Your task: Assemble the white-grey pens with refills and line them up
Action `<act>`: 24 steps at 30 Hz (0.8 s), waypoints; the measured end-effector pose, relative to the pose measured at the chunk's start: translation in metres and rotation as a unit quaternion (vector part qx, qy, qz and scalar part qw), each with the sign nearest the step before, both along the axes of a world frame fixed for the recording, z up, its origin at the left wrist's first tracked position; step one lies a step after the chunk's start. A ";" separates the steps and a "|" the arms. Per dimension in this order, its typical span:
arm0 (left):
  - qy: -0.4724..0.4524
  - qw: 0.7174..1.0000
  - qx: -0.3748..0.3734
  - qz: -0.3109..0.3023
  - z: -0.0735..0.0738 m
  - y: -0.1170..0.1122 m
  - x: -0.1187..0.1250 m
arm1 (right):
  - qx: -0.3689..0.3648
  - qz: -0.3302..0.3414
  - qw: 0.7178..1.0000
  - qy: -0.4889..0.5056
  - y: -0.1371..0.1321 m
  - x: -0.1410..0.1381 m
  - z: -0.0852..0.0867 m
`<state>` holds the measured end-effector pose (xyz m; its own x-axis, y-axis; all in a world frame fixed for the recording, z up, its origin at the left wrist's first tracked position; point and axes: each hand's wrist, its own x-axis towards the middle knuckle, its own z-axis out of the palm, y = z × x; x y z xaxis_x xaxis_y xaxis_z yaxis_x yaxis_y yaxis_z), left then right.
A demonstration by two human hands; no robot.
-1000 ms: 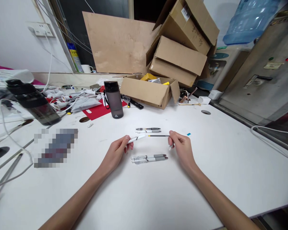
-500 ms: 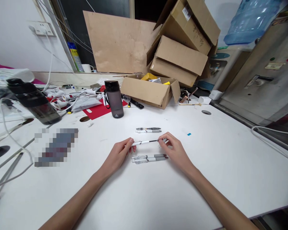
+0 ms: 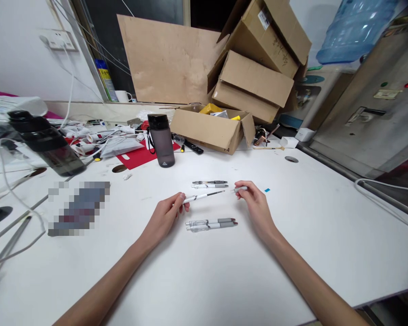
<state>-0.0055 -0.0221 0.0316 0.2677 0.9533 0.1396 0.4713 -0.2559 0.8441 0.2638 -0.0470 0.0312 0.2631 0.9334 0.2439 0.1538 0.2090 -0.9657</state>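
My left hand [image 3: 172, 212] is closed around the white barrel of a pen [image 3: 196, 198], whose thin dark refill sticks out bare toward the right. Pinched in my right hand [image 3: 255, 201] is a grey pen grip [image 3: 240, 189], held apart from the refill's tip. Beyond my hands lie a dark pen [image 3: 209, 182] and a white-and-grey pen [image 3: 210, 186], side by side. Closer to me, two more white-and-grey pens [image 3: 211, 224] rest together on the white table [image 3: 204, 271].
A grey bottle [image 3: 165, 145] stands behind my left hand. Behind it are an open cardboard box [image 3: 207, 131], a remote [image 3: 193, 147] and tangled cables. A second bottle [image 3: 47, 145] and a blurred-out object [image 3: 81, 208] are at left. A small blue piece [image 3: 267, 190] lies right of my right hand.
My right hand has moved right and slightly away from me with the grey grip, leaving more of the refill bare. My left hand has shifted slightly left, still holding the barrel.
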 end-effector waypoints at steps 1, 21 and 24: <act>-0.001 1.000 -0.002 0.001 0.000 0.000 0.000 | 0.006 -0.001 1.000 0.002 -0.001 0.000 0.001; -0.010 0.999 -0.020 -0.032 -0.002 0.000 0.001 | 0.014 0.084 0.996 0.000 -0.007 -0.011 0.006; -0.014 0.999 -0.022 -0.032 -0.002 0.000 0.002 | 0.011 0.112 0.994 0.006 -0.007 -0.013 0.005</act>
<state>-0.0038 -0.0220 0.0291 0.3250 0.9397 0.1062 0.4307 -0.2471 0.8680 0.2510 -0.0545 0.0365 0.0534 0.9632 0.2635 0.0890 0.2582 -0.9620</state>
